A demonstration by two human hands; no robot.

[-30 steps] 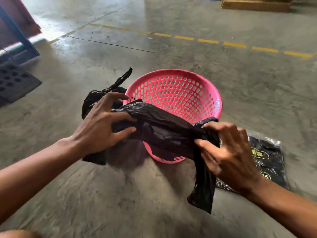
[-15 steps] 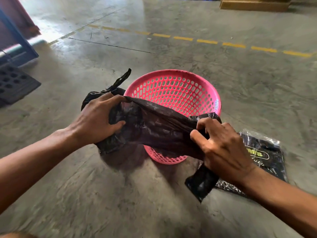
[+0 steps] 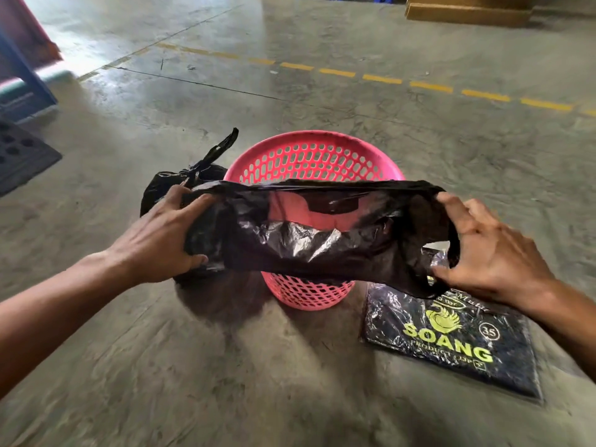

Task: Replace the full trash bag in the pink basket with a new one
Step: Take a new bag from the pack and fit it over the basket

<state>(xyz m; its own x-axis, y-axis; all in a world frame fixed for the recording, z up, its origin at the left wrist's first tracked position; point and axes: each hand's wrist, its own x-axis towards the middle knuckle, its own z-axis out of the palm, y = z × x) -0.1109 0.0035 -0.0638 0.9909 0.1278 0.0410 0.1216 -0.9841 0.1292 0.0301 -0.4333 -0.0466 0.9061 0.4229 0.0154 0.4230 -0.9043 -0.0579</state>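
The pink perforated basket (image 3: 309, 156) stands on the concrete floor with nothing in it. In front of it, above its near rim, I hold a new black trash bag (image 3: 322, 250) stretched wide, its mouth partly parted so pink shows through. My left hand (image 3: 161, 237) grips the bag's left end and my right hand (image 3: 483, 253) grips its right end through a handle loop. The full black trash bag (image 3: 161, 188), tied at the top, sits on the floor just left of the basket, partly hidden behind my left hand.
A flat pack of black bags (image 3: 451, 340) with yellow print lies on the floor at the right, close to the basket. A dark perforated mat (image 3: 19, 153) and a blue frame (image 3: 25, 79) are at the far left. A yellow dashed line (image 3: 380, 79) crosses the floor beyond.
My hands have moved apart and pulled the bunched new bag out wide. Its mouth has begun to part, and the hanging end at the right has been drawn up.
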